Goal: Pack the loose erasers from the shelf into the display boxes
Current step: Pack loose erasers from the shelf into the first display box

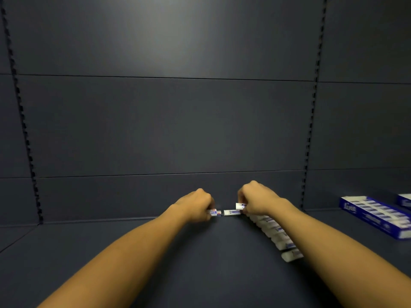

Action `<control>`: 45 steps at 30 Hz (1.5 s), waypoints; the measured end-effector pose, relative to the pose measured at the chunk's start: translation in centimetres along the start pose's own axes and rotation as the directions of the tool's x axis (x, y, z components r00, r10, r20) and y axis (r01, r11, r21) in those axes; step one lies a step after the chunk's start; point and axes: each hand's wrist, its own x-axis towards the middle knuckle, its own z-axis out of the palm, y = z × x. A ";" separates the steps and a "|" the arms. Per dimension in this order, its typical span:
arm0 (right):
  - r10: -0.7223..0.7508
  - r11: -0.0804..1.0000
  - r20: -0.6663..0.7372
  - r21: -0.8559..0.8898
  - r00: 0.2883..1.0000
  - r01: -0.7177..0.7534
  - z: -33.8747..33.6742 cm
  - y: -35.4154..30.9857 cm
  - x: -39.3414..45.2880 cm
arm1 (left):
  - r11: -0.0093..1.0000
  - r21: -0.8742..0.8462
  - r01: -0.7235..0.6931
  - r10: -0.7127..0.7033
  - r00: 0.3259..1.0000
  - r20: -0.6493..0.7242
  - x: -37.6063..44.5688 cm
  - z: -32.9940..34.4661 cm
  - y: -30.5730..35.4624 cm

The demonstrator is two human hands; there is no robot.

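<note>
Both arms reach to the back of a dark shelf [178, 263]. My left hand [198, 204] grips a white and blue eraser [215, 212] with its fingers curled round it. My right hand [258, 200] pinches another eraser [239, 205]. Between the two hands a third eraser [231, 212] lies flat on the shelf. A row of several loose erasers [273, 233] runs from under my right hand toward the front right. A blue display box [375, 216] filled with erasers sits at the right.
A second blue box [405, 202] shows at the far right edge. The shelf's dark back panel [169, 130] rises right behind the hands, with slotted uprights [24, 130] at left and right. Bare shelf surface spreads to the left and front.
</note>
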 end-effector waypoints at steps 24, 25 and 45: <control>0.366 0.923 -0.027 -0.118 0.930 -0.367 -1.7 14.3 -17.0 | 0.943 0.002 -0.334 0.332 0.936 -0.118 6.5 1.0 18.2; 0.376 0.918 -0.026 -0.122 0.926 -0.377 -1.9 15.2 -17.8 | 0.942 -0.001 -0.336 0.334 0.935 -0.122 6.6 0.9 19.3; 0.424 0.902 -0.041 -0.066 0.905 -0.426 -4.6 30.9 -33.1 | 0.922 -0.006 -0.387 0.378 0.904 -0.200 8.8 1.7 41.2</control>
